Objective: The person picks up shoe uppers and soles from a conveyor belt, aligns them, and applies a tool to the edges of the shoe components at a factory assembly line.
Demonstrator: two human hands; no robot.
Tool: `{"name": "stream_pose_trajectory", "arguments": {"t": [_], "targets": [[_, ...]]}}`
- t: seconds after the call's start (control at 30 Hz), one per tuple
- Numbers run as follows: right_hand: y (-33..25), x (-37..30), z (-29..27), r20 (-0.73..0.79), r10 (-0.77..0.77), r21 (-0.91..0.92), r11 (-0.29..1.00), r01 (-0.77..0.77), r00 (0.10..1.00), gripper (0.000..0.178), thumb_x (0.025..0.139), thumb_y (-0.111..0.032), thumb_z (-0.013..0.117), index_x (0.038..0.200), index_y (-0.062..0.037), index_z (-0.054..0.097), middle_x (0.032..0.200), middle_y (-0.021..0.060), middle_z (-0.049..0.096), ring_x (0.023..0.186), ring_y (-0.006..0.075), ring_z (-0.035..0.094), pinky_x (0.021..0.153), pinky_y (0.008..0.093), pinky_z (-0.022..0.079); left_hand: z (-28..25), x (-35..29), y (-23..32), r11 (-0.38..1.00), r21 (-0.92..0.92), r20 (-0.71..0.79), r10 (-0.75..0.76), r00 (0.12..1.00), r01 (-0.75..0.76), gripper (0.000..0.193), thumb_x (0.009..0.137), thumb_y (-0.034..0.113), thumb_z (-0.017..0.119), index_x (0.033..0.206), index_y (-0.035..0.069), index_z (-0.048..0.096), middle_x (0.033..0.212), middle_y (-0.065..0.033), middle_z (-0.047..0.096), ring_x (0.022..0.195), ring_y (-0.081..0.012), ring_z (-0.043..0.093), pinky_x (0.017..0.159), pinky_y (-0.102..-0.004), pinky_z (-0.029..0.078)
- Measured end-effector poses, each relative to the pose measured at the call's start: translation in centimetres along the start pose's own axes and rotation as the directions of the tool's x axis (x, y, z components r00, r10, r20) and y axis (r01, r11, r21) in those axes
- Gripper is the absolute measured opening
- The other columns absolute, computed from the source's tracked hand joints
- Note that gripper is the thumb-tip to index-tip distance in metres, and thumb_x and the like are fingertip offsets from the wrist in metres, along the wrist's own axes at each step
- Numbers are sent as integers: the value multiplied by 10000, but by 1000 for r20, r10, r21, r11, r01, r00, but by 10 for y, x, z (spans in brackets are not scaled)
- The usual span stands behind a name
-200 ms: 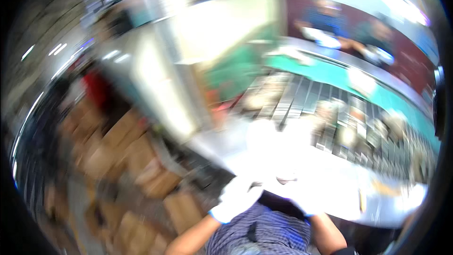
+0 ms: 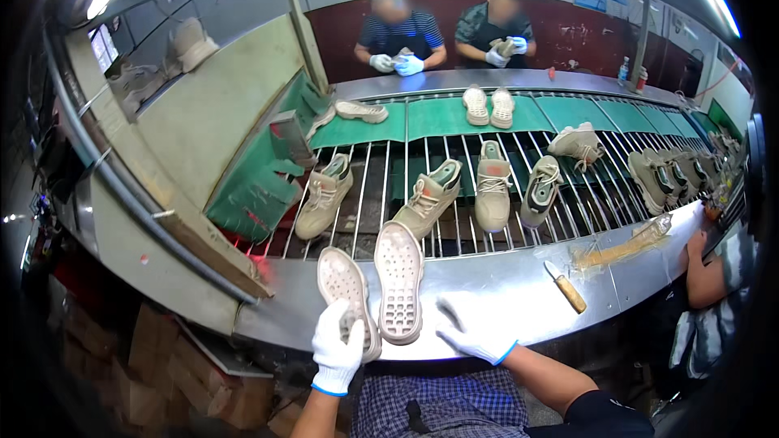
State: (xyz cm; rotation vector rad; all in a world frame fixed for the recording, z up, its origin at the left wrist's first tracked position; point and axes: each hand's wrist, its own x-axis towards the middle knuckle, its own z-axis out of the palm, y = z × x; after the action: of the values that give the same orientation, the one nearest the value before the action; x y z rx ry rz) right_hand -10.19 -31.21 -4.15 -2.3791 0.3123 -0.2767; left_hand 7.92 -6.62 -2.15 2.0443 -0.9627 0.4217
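Pinched in the left hand [image 2: 338, 350] is one beige sole [image 2: 342, 276], at lower centre of the frame; a second sole [image 2: 399, 282] is just beside it. The right hand [image 2: 477, 329] is spread nearby. One knife [image 2: 568, 290] lies at lower right.

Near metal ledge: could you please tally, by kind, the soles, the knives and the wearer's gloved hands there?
Soles: 2 (left sole, right sole)
Knife: 1
Gloved hands: 2 (left hand, right hand)
Total: 5
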Motion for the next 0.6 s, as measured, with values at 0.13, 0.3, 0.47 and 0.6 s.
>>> {"name": "stream_pose_trajectory", "arguments": {"t": [0.13,0.3,0.47,0.6], "targets": [[32,13,-43,-185,100,-51,992,-111,978,665,938,-364,712,1463,7,545,1423,258,610,1306,428,591,1126,493,472,27,13,-15,971,-138,-6,-197,980,194,405,854,84,788,1234,-15,690,1241,-225,710,1149,-411,689,1029,-474,548],[52,126,-110,-207,-87,-384,923,1,975,848,847,-252,809,1575,-66,416,1554,250,483,1404,446,504,1174,534,424,21,-5,-17,989,-39,-34,-142,989,140,390,827,72,783,1200,-10,700,1219,-207,715,1142,-416,681,1033,-502,541],[60,259,-117,173,-593,-809,370,457,786,653,834,-139,738,1459,-156,549,1436,144,571,1322,373,561,1161,549,408,-2,18,66,990,-143,224,51,973,-19,433,747,69,802,1164,0,710,1112,-201,717,1092,-404,691,968,-493,568],[68,287,-69,465,-580,-703,217,677,669,531,875,-185,712,1394,-152,603,1368,130,628,1257,345,609,1149,539,421,33,-16,70,996,-62,357,80,931,-62,498,806,192,781,1241,-25,674,1169,-175,683,1130,-375,650,997,-457,530]]}}
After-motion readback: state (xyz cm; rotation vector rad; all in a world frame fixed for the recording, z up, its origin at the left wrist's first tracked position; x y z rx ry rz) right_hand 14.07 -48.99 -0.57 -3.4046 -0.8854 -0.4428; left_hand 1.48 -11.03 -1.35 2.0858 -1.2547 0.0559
